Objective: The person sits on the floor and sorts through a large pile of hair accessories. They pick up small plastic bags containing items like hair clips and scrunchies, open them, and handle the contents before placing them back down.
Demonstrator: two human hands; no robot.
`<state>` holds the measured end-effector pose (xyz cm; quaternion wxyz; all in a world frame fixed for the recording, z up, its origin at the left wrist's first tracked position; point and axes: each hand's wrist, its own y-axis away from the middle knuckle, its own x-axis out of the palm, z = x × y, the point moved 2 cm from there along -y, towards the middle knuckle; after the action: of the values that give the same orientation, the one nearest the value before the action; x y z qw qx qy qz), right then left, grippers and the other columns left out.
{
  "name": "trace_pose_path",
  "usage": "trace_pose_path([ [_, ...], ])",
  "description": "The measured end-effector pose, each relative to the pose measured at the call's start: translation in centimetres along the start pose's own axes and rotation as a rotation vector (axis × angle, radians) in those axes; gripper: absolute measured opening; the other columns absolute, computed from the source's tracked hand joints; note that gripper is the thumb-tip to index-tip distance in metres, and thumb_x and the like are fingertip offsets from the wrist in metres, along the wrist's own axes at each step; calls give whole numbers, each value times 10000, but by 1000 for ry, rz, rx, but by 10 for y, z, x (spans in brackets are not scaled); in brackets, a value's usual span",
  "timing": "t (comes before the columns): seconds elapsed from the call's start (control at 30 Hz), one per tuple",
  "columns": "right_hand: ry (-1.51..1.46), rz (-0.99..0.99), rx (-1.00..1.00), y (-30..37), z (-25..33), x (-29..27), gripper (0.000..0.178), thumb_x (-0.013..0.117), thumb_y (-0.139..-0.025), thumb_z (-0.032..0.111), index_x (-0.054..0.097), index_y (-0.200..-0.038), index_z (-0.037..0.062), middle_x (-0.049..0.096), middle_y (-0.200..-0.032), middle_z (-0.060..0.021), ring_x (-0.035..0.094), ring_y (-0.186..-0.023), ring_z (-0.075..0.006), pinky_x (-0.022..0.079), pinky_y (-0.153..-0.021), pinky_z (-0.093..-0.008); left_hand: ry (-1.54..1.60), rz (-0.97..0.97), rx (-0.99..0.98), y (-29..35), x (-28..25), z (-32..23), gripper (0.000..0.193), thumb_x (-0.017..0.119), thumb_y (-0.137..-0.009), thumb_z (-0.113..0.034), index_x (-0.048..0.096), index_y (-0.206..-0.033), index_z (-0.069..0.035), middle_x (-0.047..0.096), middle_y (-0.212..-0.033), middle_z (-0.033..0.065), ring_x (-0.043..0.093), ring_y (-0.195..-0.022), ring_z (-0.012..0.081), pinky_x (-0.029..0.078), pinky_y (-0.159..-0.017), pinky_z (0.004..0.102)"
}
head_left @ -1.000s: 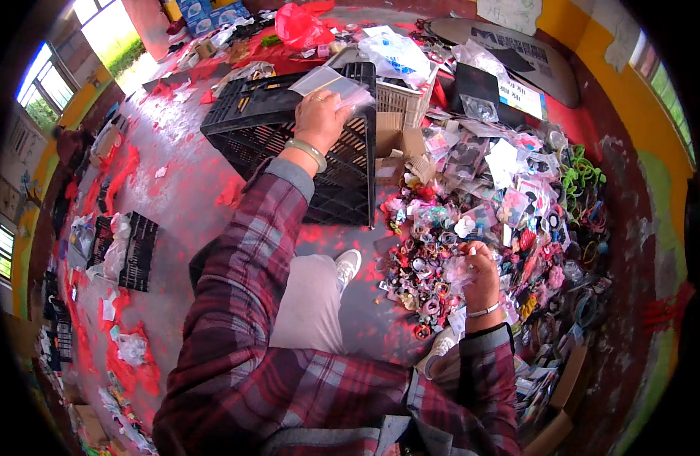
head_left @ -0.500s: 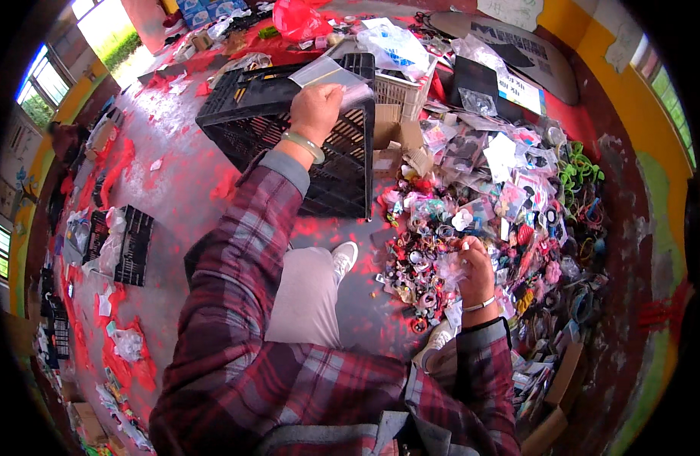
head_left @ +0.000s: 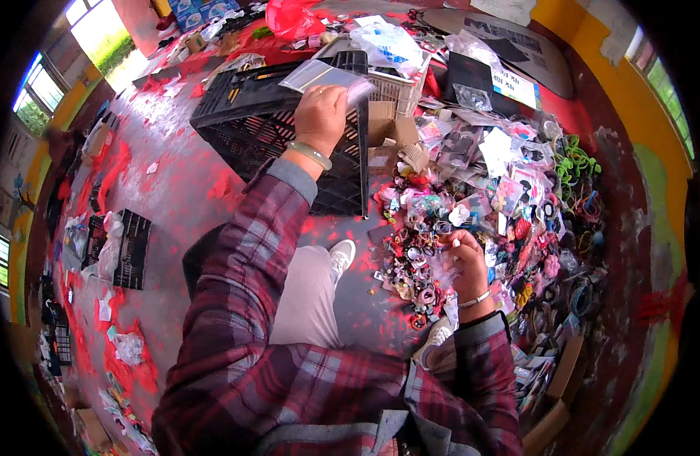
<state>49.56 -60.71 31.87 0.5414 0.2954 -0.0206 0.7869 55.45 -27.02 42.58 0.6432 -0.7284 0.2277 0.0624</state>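
Head view: the left hand (head_left: pixel 319 120), fingers curled nearly closed, is at the flat clear bags (head_left: pixel 316 74) on the black crate (head_left: pixel 232 97); whether it grips one, I cannot tell. The right hand (head_left: pixel 469 270) pinches crumpled clear plastic (head_left: pixel 442 273) over the accessory pile (head_left: pixel 509 201). Handling bags seems the step; the next move likely calls for separating thin layers.

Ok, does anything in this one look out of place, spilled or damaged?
Yes. Small colourful accessories and packets sprawl loose across the floor near the right hand, looking spilled. The floor's red colour is patchy, with grey showing, and the lower wall at right has pale, chipped-looking marks.
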Motion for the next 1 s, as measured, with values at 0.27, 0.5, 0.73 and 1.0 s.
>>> trace_pose_path([
  [0.27,397,252,-246,-76,37,92,251,555,-846,232,549,-663,61,532,-648,6,451,-573,-83,329,-502,-222,-36,-80,79,-3,-7,-2,67,622,-741,-149,628,-783,-97,629,-854,24,550,-879,234,413,-793,362],
  [0.5,356,147,-200,-134,68,222,266,572,-824,296,607,-728,50,553,-656,1,473,-562,-97,353,-485,-245,-113,-60,103,4,-23,2,61,654,-705,-158,656,-766,-158,603,-866,-21,519,-899,225,386,-774,361],
  [0.73,812,22,-672,-198,53,212,148,602,-666,175,633,-755,61,618,-712,-124,629,-687,-236,482,-589,-343,45,19,-10,8,-8,5,340,644,-744,-227,560,-1016,-41,571,-1045,121,495,-1042,310,359,-896,407],
  [1.0,768,-175,-590,-161,78,210,206,600,-691,173,650,-704,-27,567,-586,-45,511,-505,-125,395,-455,-283,-50,206,-174,14,5,13,594,678,-709,-334,471,-1172,-24,465,-1232,211,389,-1197,349,289,-993,432],
])
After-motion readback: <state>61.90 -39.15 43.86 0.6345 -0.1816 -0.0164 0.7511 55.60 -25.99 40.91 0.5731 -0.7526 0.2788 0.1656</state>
